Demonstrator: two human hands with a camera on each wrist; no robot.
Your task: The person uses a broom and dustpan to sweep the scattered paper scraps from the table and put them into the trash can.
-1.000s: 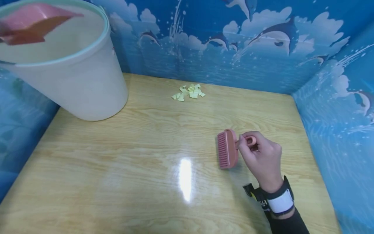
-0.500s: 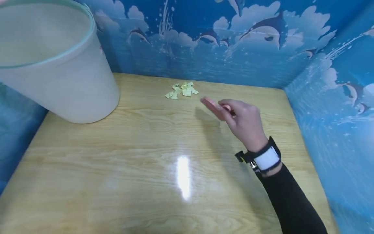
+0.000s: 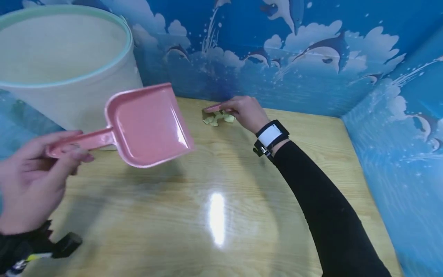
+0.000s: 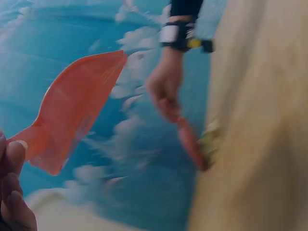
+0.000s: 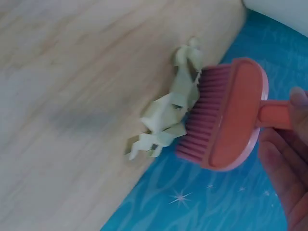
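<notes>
The left hand (image 3: pixel 31 181) sits at the near left of the head view, its fingers curled round the handle of a pink dustpan (image 3: pixel 147 123), which it holds up off the wooden tabletop (image 3: pixel 214 184) with the pan's open mouth pointing to the far right. In the left wrist view the same dustpan (image 4: pixel 72 113) shows as an orange-pink scoop against the blue wall, with the fingers (image 4: pixel 14 192) of that hand at the lower left edge. The right hand (image 3: pixel 243 111) reaches to the far side of the tabletop, close to the back wall, and grips the handle of a pink brush (image 3: pixel 216 107). The right wrist view shows the brush (image 5: pixel 226 118) clearly: its bristles point toward a small heap of pale green paper scraps (image 5: pixel 168 115) and touch the edge of it, while the fingers (image 5: pixel 284 163) wrap the short handle on the right. In the head view the scraps (image 3: pixel 218 117) lie just beneath and to the near side of the brush. A large white bin (image 3: pixel 65 65) with a pale green rim stands at the far left of the tabletop, behind the dustpan. Blue walls (image 3: pixel 311 57) printed with dolphins and clouds close in the tabletop at the back and the right. The right arm wears a black sleeve (image 3: pixel 322 204) and a black-and-white wrist strap (image 3: pixel 271 136).
</notes>
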